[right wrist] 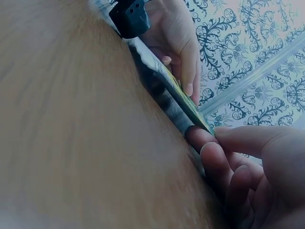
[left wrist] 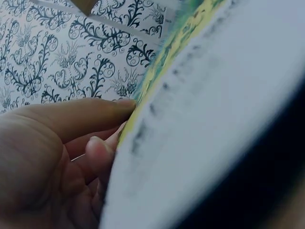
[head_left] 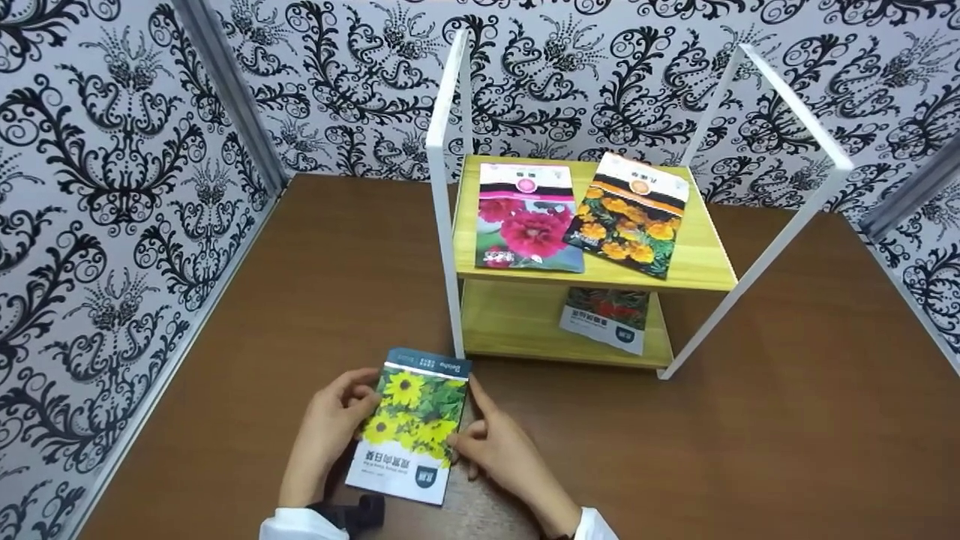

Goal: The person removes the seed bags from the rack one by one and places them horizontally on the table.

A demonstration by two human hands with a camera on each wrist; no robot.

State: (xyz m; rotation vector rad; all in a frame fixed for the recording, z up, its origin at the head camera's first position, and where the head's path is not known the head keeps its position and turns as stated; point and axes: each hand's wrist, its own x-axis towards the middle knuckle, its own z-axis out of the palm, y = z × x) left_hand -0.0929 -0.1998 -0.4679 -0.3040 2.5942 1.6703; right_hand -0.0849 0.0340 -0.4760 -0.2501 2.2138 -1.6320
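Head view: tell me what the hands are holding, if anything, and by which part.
A sunflower seed packet, held by its two long side edges: the left hand pinches one, the right hand the other.

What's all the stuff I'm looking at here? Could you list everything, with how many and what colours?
Yellow-flower packet: 1 visible, yellow, green, white, between the hands
Pink-flower packet: 1, pink and white, upper shelf, left
Orange-flower packet: 1, orange, black, white, upper shelf, right
Red-flower packet: 1, red and white, lower shelf, partly hidden
Two-shelf rack: 1, white frame, yellowish shelves, on the table
Table: 1, brown, beneath everything
Patterned wall covering: white with black scrolls, behind and at both sides
Black device: 1, black, left wrist
Sleeves: 2, white, bottom edge
Left hand: 1, bare, fingers holding the packet's left side
Right hand: 1, bare, fingers holding its right side
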